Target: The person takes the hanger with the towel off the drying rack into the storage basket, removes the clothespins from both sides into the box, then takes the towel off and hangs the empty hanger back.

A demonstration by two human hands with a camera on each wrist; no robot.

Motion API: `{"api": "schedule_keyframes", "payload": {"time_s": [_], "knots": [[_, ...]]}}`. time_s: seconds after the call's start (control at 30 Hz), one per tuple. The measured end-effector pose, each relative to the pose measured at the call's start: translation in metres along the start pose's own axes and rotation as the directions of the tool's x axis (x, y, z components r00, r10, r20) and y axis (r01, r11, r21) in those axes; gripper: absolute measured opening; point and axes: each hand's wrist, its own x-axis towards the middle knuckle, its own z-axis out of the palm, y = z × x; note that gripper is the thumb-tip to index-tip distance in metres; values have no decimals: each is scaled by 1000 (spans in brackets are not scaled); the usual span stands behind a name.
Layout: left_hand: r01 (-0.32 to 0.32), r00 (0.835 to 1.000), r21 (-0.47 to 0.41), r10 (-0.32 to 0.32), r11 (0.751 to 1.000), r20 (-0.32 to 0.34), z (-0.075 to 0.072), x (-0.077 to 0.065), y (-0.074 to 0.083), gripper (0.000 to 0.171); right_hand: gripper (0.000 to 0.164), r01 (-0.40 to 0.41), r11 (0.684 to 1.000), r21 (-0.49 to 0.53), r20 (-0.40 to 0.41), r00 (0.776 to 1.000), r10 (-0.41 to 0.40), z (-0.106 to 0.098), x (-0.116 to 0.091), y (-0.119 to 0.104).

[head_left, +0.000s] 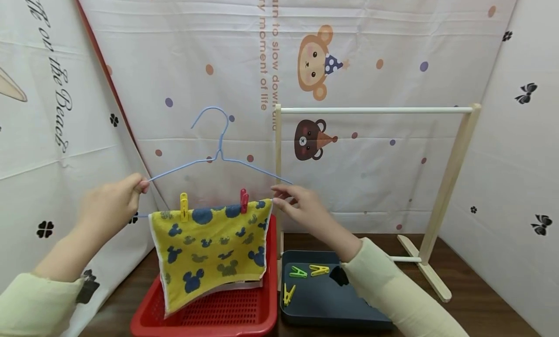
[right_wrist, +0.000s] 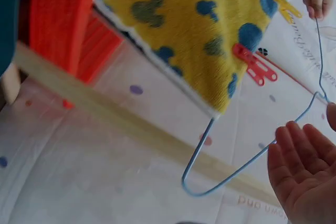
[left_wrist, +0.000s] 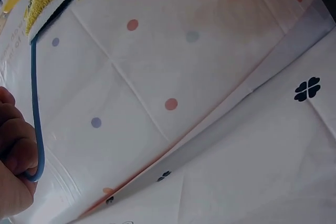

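Note:
A blue wire hanger (head_left: 220, 154) is held up, hook at the top. My left hand (head_left: 105, 201) grips its left end, the wire bend passing through the curled fingers in the left wrist view. A yellow towel (head_left: 209, 249) with blue and grey mouse-head prints hangs from its lower bar. One yellow clothespin (head_left: 184, 208) and one red clothespin (head_left: 244, 201) clip the towel's top edge to the bar. My right hand (right_wrist: 304, 166) is beside the hanger's right end, its fingers extended and not closed round the wire.
Below the towel stands a red basket (head_left: 218, 310). A dark tray (head_left: 323, 308) to its right holds a green clothespin (head_left: 298, 272) and yellow clothespins (head_left: 319, 269). Behind the tray rises a wooden rack (head_left: 450, 181) with a white top bar (head_left: 371, 110). Printed curtains surround the table.

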Motion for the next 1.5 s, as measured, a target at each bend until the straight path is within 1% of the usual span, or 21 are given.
{"api": "schedule_keyframes", "payload": {"time_s": [0.17, 0.27, 0.37, 0.53, 0.6, 0.63, 0.77, 0.87, 0.93, 1.07, 1.2, 1.33, 1.5], "knots": [[-16, 999, 2, 16, 1000, -32, 6, -7, 1, 23, 39, -27, 999, 40, 59, 998, 25, 14, 13, -3], [-16, 999, -1, 16, 1000, -35, 8, -11, 3, 26, 43, -71, 996, 49, 106, 992, 66, 21, 18, -5], [-16, 999, 0, 16, 1000, -39, 10, -15, 5, 28, 48, -122, 991, 56, 157, 981, 112, 30, 22, -6], [-23, 997, 4, 24, 1000, -67, 12, -20, 6, 39, 59, -147, 988, 40, 227, 965, 135, 43, 26, -5], [-29, 996, 18, 31, 999, -79, 12, -22, 8, 51, 62, -149, 988, 32, 241, 961, 137, 49, 27, -5], [-35, 996, 23, 37, 999, -85, 12, -23, 8, 54, 63, -149, 988, 33, 246, 960, 137, 52, 27, -4], [-49, 994, 48, 53, 998, -94, 12, -27, 13, 65, 59, -145, 988, 51, 244, 961, 128, 62, 26, -1], [-49, 993, 54, 54, 997, -102, 12, -31, 15, 64, 53, -150, 987, 64, 231, 964, 131, 69, 22, -1], [-52, 991, 56, 59, 997, -119, 12, -33, 15, 64, 47, -152, 986, 73, 216, 967, 133, 73, 19, -1], [-59, 985, 51, 67, 997, -156, 12, -38, 15, 63, 34, -123, 989, 88, 176, 979, 106, 80, 15, 0], [-63, 983, 52, 71, 997, -172, 12, -41, 15, 64, 23, -88, 991, 106, 129, 989, 74, 83, 14, 1], [-74, 978, 64, 85, 995, -189, 13, -42, 14, 68, 21, -59, 991, 121, 91, 995, 48, 85, 13, 2], [-58, 982, 71, 69, 996, -175, 15, -45, 12, 66, 20, -61, 989, 131, 91, 995, 50, 87, 11, 1]]}}
